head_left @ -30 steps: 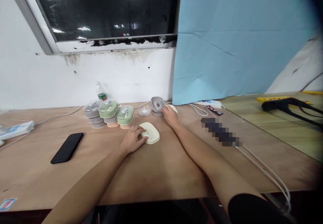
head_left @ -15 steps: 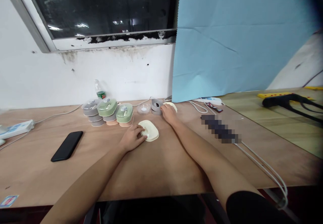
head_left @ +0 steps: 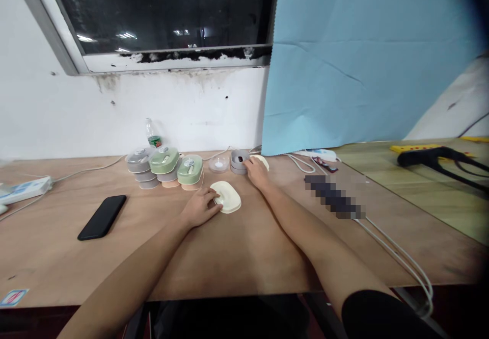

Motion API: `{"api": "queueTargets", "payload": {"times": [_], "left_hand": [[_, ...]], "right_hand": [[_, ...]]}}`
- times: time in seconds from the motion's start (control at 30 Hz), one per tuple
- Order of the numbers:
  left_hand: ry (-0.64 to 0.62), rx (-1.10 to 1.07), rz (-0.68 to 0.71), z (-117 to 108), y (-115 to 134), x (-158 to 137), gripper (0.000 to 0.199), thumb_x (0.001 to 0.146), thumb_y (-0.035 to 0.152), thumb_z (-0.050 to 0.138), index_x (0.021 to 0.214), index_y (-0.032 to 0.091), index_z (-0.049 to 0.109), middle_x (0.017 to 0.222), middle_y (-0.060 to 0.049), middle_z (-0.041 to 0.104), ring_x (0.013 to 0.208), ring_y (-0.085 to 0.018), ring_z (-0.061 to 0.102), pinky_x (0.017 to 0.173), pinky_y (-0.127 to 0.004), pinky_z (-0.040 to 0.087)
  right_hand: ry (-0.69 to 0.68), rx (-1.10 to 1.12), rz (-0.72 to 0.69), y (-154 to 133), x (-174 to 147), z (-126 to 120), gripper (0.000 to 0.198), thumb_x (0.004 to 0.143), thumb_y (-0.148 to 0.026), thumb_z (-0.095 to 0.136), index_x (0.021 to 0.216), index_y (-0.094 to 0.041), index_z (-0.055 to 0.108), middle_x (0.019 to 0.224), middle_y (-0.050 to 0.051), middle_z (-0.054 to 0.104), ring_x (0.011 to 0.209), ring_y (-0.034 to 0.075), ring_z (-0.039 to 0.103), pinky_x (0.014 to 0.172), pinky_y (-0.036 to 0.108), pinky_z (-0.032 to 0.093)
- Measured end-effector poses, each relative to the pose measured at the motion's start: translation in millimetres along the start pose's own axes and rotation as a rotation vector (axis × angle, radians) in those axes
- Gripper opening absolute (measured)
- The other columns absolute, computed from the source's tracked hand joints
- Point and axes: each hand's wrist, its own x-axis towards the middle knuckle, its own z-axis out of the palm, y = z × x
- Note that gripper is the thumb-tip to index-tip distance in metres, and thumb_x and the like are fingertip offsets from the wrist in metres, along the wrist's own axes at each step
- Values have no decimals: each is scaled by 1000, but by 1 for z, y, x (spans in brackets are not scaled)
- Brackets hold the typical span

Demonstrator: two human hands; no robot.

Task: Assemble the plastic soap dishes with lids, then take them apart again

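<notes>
My left hand (head_left: 199,208) has its thumb and fingers curled over the left edge of a cream rounded piece (head_left: 229,198), which looks like a shallow lid or dish, flat on the table. Farther off, my right hand (head_left: 257,172) bends its fingertips against the right side of a small grey container (head_left: 238,161) with a dark spot in it. A second cream piece (head_left: 261,162) lies partly hidden behind that hand. Just left of the grey container sits a round clear lid (head_left: 218,163).
Stacked lidded boxes in grey (head_left: 139,160), green (head_left: 190,170) and peach stand at the back left, before a plastic bottle (head_left: 153,134). A black phone (head_left: 102,217) lies left. Right are a blurred dark object (head_left: 334,196), white cables (head_left: 397,252) and a power strip (head_left: 319,154).
The camera view has shifted slightly. Both hands stay in nearly the same places, the left on the cream piece and the right at the grey container.
</notes>
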Motion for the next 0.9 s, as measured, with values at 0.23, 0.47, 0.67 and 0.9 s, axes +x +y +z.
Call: {"api": "queueTargets", "payload": {"times": [0.23, 0.47, 0.67, 0.9], "left_hand": [[7, 5, 6, -1, 0, 0, 31, 85, 39, 58, 109, 20, 64, 112, -8, 60, 105, -23, 56, 96, -38, 45], [-8, 3, 9, 0, 1, 1, 32, 85, 39, 58, 111, 20, 64, 113, -9, 60, 106, -23, 56, 96, -38, 44], [-4, 2, 19, -1, 2, 2, 32, 85, 38, 59, 110, 21, 64, 113, -8, 60, 106, -23, 56, 96, -38, 45], [-19, 14, 19, -1, -1, 1, 33, 85, 39, 58, 111, 19, 63, 113, -9, 60, 107, -23, 56, 97, -39, 44]], "right_hand": [[-18, 49, -4, -2, -2, -4, 33, 91, -13, 38, 108, -19, 66, 102, 11, 59, 92, 24, 48, 79, 33, 33], [77, 43, -50, -26, 2, -13, 31, 94, -30, 41, 111, -20, 65, 111, 12, 59, 103, 27, 44, 92, 41, 28], [62, 62, -181, -60, 22, -9, 26, 91, -33, 50, 110, -25, 66, 124, 8, 56, 115, 27, 39, 105, 47, 17], [11, 22, -201, -69, 29, 6, 23, 91, -26, 49, 96, -24, 71, 124, 8, 58, 120, 28, 38, 108, 51, 8]]}}
